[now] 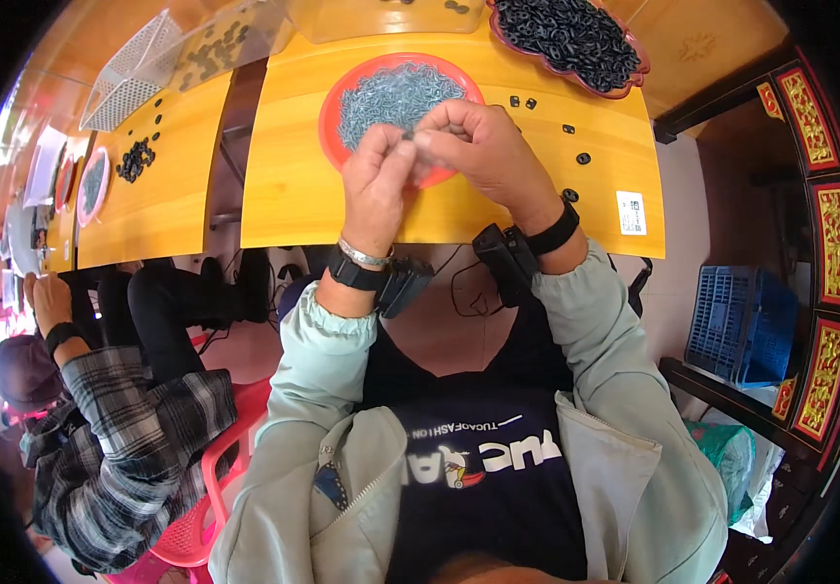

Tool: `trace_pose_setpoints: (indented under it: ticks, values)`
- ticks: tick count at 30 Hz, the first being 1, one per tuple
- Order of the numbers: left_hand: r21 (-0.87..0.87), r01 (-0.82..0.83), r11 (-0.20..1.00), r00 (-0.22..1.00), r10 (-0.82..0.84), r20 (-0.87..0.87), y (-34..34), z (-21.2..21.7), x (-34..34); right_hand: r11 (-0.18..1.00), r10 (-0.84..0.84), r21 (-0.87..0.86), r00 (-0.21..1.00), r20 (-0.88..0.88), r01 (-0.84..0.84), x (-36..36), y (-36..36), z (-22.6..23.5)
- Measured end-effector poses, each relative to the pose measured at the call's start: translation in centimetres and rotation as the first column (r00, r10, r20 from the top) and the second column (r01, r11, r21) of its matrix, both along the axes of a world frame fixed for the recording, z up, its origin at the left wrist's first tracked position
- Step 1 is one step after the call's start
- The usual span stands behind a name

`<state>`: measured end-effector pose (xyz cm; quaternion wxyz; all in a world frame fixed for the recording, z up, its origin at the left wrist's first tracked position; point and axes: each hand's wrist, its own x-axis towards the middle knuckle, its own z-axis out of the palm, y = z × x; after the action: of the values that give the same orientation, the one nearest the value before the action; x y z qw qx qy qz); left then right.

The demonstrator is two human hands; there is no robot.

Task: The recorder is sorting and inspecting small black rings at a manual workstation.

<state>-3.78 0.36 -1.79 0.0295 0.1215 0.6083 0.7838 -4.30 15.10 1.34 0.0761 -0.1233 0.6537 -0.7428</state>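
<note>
Both hands are up over the near part of the table (pixel 293 195), fingertips pinched together above the near rim of the red plate (pixel 334 97). Left hand (pixel 376 185) is closed in a pinch; right hand (pixel 483 146) is curled, thumb and forefinger meeting the left's. A small dark part (pixel 407 136) sits between the fingertips of both hands; too small to say what it is or which hand carries it.

The red plate holds a heap of grey-blue rings (pixel 396 92) and sits mid-table, just behind the hands. A dark-rimmed tray (pixel 634 73) at the far right corner is full of black rings (pixel 566 34). Loose black pieces (pixel 576 158) lie scattered on the table to the right of the plate, one near the right wrist. A white label (pixel 631 212) is stuck near the near right edge.

Each wrist has a black strap with a black box hanging below the table's near edge; the left also has a silver bracelet (pixel 362 255).

A second table (pixel 162 185) lies to the left, across a gap: white mesh basket (pixel 133 73) at its far end, a pile of black bits (pixel 135 161) mid-surface, and another plate (pixel 94 185) near its left edge. A co-worker in a plaid shirt (pixel 113 457) sits at it on a red chair (pixel 220 467).

A blue crate (pixel 731 326) sits on the floor to the right.
</note>
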Motion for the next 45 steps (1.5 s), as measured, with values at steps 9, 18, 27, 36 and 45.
trace_pose_setpoints:
  ticks: [9,18,27,36,45]
  values:
    - [0.282,-0.102,0.954,0.992,0.075,0.103,-1.3,0.5,-1.3,0.625,-0.076,0.642,0.853,-0.517,0.445,-1.2,1.9,-0.7]
    - [0.379,-0.112,0.919,0.988,0.061,0.143,-1.4,-0.1,-1.0,0.435,0.197,0.719,0.722,-0.664,0.542,-0.4,1.6,-2.4]
    - [0.391,-0.178,0.903,0.981,0.131,0.145,-1.6,-0.2,-0.1,0.446,0.158,0.668,0.683,-0.714,0.596,0.4,0.3,-3.2]
    - [0.369,-0.149,0.918,0.985,0.106,0.134,-2.1,-0.8,0.1,0.432,0.182,0.709,0.716,-0.674,0.557,0.3,-0.3,-3.9]
    - [0.380,-0.186,0.906,0.976,0.126,0.177,-1.6,-0.5,0.0,0.521,0.177,0.684,0.719,-0.672,0.511,-0.1,0.1,-4.0]
